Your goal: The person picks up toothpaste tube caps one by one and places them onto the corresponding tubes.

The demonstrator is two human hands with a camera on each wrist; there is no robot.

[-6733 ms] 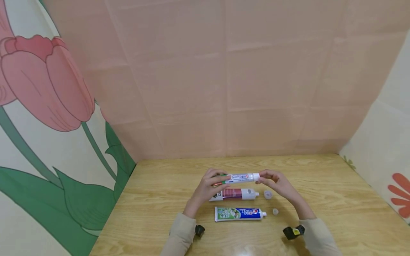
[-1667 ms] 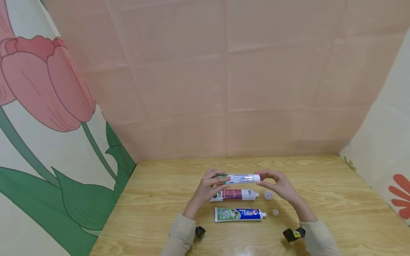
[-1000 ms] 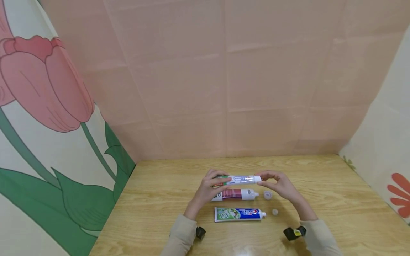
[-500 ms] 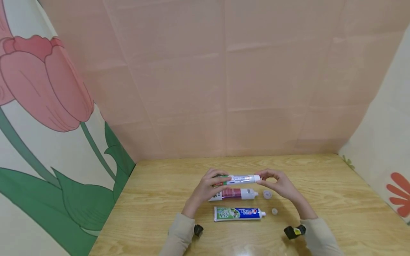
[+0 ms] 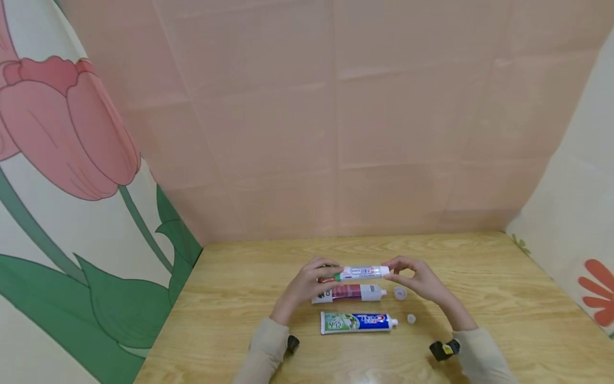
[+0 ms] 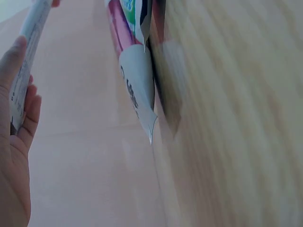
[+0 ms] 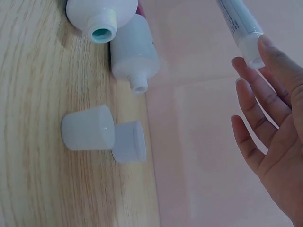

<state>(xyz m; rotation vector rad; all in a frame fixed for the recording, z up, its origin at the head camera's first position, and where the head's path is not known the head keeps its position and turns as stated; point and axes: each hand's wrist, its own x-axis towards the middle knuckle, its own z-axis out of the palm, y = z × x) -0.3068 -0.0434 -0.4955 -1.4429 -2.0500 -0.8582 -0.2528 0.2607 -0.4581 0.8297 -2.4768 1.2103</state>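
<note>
A white toothpaste tube (image 5: 360, 273) with a green and red tail is held level above the table. My left hand (image 5: 307, 282) grips its tail end, thumb on one side and fingers on the other. At the opposite end, my right hand (image 5: 419, 277) pinches the white cap (image 7: 252, 51) between thumb and index finger; the other fingers are spread. Below lies a pink and white toothpaste tube (image 5: 347, 292), uncapped, its tail partly behind my left hand in the head view. Nearer me lies a green and blue toothpaste tube (image 5: 357, 322), its nozzle bare too.
Two loose caps stand on the wooden table (image 5: 230, 330) right of the lying tubes: a wider cap (image 5: 400, 293) and a smaller cap (image 5: 411, 319). A pink cloth backdrop (image 5: 288, 133) rises behind the table. Side walls carry flower prints.
Both hands stay in nearly the same place on the held tube. Its printed label shows at a slightly different angle between frames. The lying tubes and loose caps stay put.
</note>
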